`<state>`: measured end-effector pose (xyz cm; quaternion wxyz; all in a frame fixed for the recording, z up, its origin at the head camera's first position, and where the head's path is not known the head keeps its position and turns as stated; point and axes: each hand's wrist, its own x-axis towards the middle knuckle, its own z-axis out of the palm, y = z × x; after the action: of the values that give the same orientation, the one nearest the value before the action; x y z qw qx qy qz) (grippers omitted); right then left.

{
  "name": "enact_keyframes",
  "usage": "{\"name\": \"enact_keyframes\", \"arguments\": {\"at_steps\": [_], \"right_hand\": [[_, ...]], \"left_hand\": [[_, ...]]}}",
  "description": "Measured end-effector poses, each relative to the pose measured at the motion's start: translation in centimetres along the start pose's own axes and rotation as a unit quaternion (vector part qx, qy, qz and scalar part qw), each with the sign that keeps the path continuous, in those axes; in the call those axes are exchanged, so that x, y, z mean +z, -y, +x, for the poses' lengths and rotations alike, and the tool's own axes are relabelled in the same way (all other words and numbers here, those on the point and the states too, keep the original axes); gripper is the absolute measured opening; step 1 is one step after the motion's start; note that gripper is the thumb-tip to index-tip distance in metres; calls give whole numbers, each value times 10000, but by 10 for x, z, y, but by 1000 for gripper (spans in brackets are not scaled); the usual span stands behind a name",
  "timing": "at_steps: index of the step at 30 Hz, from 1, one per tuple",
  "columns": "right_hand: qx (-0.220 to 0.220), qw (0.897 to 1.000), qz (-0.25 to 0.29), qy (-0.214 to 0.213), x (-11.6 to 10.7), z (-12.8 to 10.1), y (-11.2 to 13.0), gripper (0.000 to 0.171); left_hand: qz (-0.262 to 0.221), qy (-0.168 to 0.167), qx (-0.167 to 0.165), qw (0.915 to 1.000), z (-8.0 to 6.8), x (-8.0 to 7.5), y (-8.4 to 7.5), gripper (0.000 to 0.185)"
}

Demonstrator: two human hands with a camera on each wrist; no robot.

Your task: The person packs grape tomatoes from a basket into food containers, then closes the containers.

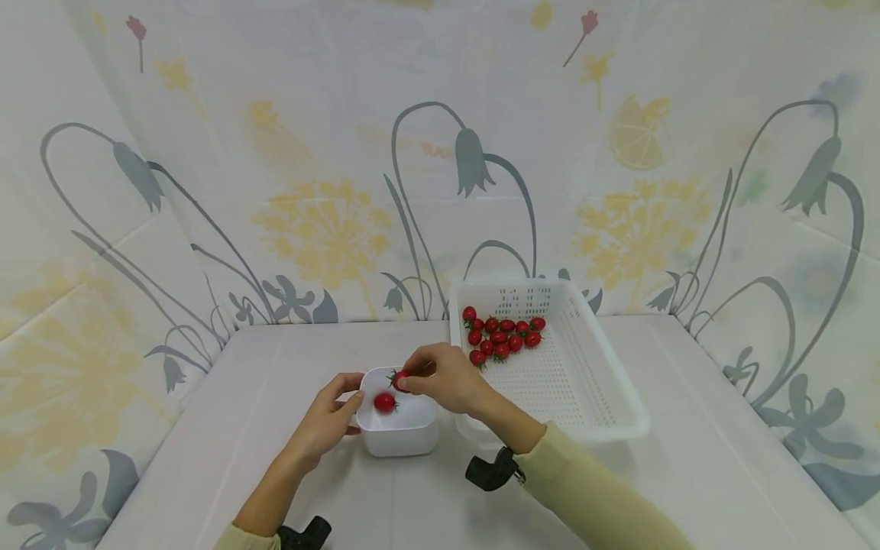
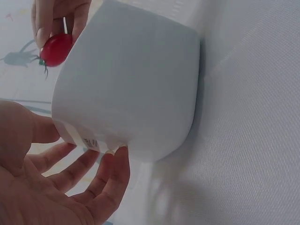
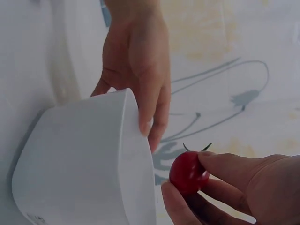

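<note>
Tomato, red with thin stalk tips, is held above the opening of the white container, clear of the rim. Our right hand has it pinched between thumb and fingertips, so that grip is closed round the fruit. A second tomato lies inside, on the container's floor, towards the left. Our left hand grips the container by its left side, thumb at the rim and fingers against the wall beside a printed label.

To do this well, we judge that a light pinch is enough: the skin looks smooth, and a hard squeeze could bruise it or make it slip. If we release it, doing so low and beside its neighbour should be kinder than a drop from the rim. A steady left grip should stop the container from sliding on the desk.

Just to the right stands a white perforated basket, with a cluster of tomatoes towards its far left corner. A black device sits at our right wrist, and a flower-printed backdrop rises behind.
</note>
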<state>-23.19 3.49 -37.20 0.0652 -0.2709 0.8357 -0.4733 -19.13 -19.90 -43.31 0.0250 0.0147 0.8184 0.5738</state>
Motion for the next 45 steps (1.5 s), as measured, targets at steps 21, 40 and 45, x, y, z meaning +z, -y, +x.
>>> {"name": "enact_keyframes", "arguments": {"at_steps": [21, 40, 45], "right_hand": [[88, 9942, -1069, -70, 56, 17, -5, 13], [1186, 9807, -1554, 92, 83, 32, -7, 23], [1433, 9784, -1482, 135, 86, 35, -5, 21]], "left_hand": [[-136, 31, 57, 9999, -2, 0, -1, 35], [-190, 16, 109, 9998, 0, 2, -1, 33], [-180, 9, 94, 9998, -1, -1, -1, 33]]}}
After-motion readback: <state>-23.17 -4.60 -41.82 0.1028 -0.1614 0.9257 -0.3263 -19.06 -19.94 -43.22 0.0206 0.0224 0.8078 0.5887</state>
